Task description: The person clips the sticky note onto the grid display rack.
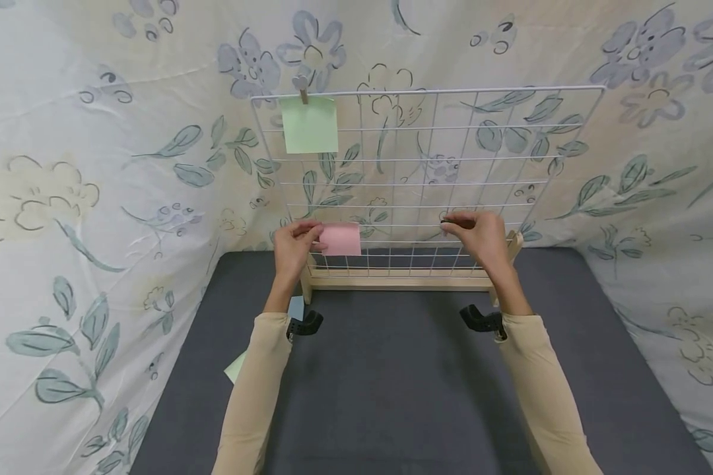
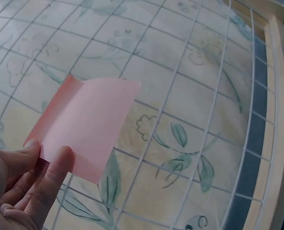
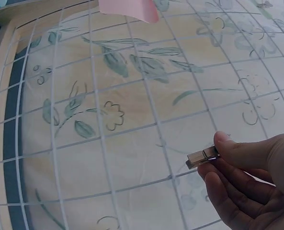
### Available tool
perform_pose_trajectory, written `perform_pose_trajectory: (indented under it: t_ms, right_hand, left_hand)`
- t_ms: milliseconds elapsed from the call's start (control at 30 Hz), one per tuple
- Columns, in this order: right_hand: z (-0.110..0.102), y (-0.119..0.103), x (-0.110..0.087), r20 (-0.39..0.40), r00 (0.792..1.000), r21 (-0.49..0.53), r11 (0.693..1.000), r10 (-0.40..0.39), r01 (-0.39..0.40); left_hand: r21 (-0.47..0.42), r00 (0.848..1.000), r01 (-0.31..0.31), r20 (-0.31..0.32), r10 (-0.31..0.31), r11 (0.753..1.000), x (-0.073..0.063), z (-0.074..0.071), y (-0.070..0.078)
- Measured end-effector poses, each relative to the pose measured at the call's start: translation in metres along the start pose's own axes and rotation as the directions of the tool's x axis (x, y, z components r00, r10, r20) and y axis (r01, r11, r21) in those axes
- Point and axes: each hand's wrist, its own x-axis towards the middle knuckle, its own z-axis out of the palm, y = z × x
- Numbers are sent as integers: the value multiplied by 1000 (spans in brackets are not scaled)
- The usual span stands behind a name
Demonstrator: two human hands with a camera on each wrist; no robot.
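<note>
My left hand [image 1: 297, 245] pinches a pink sticky note [image 1: 341, 239] by its edge, in front of the lower left of a white wire grid [image 1: 416, 159]. In the left wrist view the pink sticky note [image 2: 91, 122] hangs out past the thumb and fingers, one edge slightly bent. My right hand [image 1: 481, 236] is at the lower right of the grid and pinches a small wooden clothespin [image 3: 202, 157] between thumb and fingers. A green sticky note [image 1: 311, 125] hangs at the grid's top left under another clothespin [image 1: 303, 95].
The grid stands in a wooden base [image 1: 398, 284] at the back of a dark table [image 1: 392, 376]. A blue note [image 1: 296, 308] and a pale green note [image 1: 235, 367] lie beside the left forearm. Floral cloth [image 1: 154, 165] hangs behind and at the sides.
</note>
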Motion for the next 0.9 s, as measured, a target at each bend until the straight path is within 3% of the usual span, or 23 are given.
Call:
perform_pose_trajectory:
  t_ms: [900]
  right_hand:
    - [-12,-53,24,-43,996,39,996,-74,75]
  left_hand:
    - [-28,992,-115,49,116,993,8,17,40]
